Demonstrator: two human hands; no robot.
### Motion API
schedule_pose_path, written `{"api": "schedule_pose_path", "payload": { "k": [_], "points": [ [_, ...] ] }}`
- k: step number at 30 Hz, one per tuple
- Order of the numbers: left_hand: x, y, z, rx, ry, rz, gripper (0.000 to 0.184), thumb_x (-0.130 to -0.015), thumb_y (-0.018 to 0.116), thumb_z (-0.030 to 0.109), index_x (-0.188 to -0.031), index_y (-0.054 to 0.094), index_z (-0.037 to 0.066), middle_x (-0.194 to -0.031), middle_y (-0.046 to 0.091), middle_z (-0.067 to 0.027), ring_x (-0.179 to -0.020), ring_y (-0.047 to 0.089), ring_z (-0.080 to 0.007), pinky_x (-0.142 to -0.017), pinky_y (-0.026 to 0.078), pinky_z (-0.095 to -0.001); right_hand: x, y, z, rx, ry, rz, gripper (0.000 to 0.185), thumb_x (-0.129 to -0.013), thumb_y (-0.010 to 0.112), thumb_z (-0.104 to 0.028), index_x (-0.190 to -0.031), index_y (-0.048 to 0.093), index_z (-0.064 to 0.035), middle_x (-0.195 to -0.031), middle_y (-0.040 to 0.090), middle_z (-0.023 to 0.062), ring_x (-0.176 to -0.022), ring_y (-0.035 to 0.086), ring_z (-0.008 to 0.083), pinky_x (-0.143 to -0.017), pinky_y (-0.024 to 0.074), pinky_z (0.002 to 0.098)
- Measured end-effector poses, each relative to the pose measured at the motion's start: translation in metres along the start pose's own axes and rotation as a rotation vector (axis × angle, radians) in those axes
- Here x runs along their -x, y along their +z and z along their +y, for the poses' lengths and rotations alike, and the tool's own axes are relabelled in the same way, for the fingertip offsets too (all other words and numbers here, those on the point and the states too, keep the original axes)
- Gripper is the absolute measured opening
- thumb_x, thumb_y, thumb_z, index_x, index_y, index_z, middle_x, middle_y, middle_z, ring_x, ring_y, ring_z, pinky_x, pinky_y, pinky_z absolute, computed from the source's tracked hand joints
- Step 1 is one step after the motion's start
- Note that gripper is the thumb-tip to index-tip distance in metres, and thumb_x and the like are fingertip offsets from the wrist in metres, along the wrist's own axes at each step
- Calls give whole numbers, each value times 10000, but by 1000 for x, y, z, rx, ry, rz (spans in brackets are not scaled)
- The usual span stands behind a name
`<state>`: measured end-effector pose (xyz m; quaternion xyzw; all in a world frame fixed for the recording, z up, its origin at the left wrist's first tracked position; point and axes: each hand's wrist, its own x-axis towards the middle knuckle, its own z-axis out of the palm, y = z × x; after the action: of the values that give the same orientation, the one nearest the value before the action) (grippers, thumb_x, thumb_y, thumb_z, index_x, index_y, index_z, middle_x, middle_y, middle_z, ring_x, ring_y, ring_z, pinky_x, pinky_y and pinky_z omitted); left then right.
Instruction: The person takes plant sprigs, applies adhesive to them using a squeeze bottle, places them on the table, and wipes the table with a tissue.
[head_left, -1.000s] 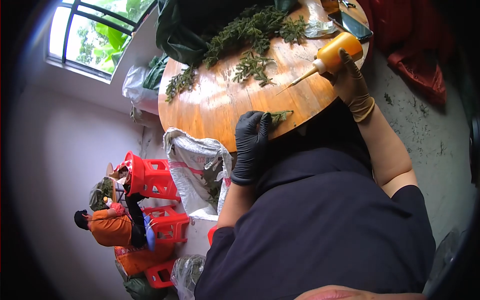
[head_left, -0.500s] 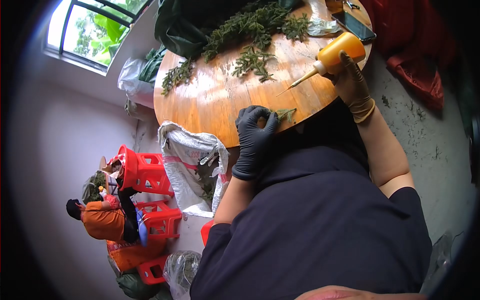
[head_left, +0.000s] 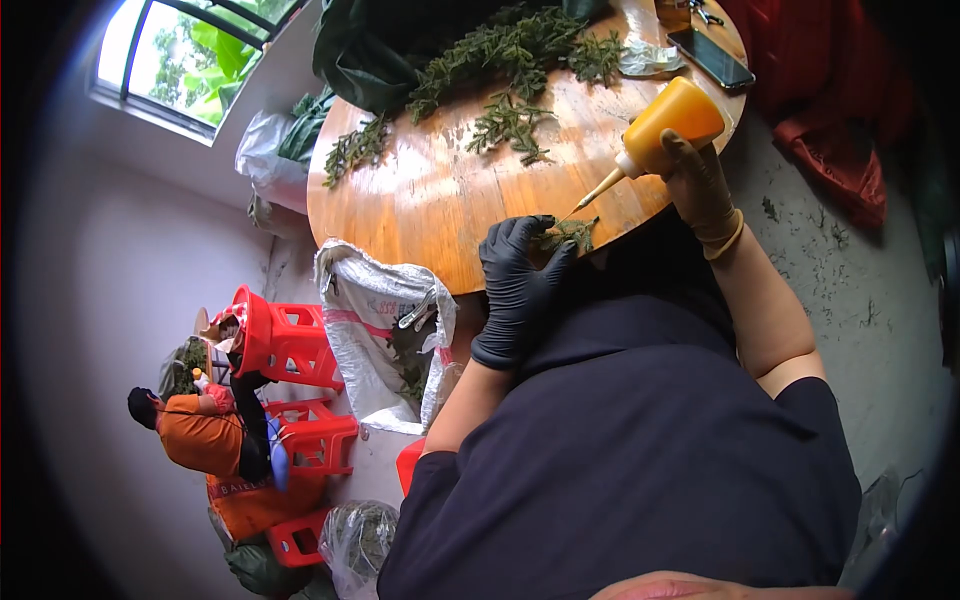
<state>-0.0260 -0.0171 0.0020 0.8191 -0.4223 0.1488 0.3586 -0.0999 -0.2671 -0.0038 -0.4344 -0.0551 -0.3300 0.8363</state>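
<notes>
A small green sprig lies at the near edge of the round wooden table. My left hand, in a black glove, has its thumb and fingers round the sprig's left end. In a tan glove, my right hand is wrapped round a squeeze bottle of orange-yellow liquid. The bottle tilts down to the left, and its thin nozzle tip is just above the sprig, close to my left fingertips. Whether tip and sprig touch is too small to tell.
More green sprigs lie across the table's far side, near a phone and a dark green bag. A white woven sack hangs open by the table's left edge. Beyond it, a person in orange sits by red stools.
The bottle has tipped further down, bringing its nozzle to the sprig. My left hand has shifted slightly right, its grip on the sprig changed, so more of the sprig shows.
</notes>
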Motion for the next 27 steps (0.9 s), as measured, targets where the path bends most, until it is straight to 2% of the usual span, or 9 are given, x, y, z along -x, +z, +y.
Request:
{"api": "schedule_pose_path", "payload": {
  "k": [2,9,27],
  "points": [
    [0,-1,3,-31,-24,-7,316,-739,820,154,-1003,682,49,-958,670,-96,-969,613,-302,-883,466,-401,3,5,2,20,-2,-4,390,-910,729,-239,-1188,536,-44,-1045,615,65,-990,641,184,-870,545,377],
    [-1,-1,4,-48,-42,-20,317,-746,828,175,-997,684,45,-950,668,-101,-960,609,-300,-872,468,-398,7,9,11,181,-30,-58,350,-877,764,-201,-1121,583,-27,-1013,646,47,-952,621,123,-839,514,303],
    [-2,-3,8,-71,-42,-32,296,-759,820,189,-975,682,41,-938,663,-102,-960,599,-303,-870,461,-402,4,8,0,233,-80,-12,370,-843,786,-181,-1121,585,-41,-986,635,23,-923,608,112,-849,499,287]
  ]
}}
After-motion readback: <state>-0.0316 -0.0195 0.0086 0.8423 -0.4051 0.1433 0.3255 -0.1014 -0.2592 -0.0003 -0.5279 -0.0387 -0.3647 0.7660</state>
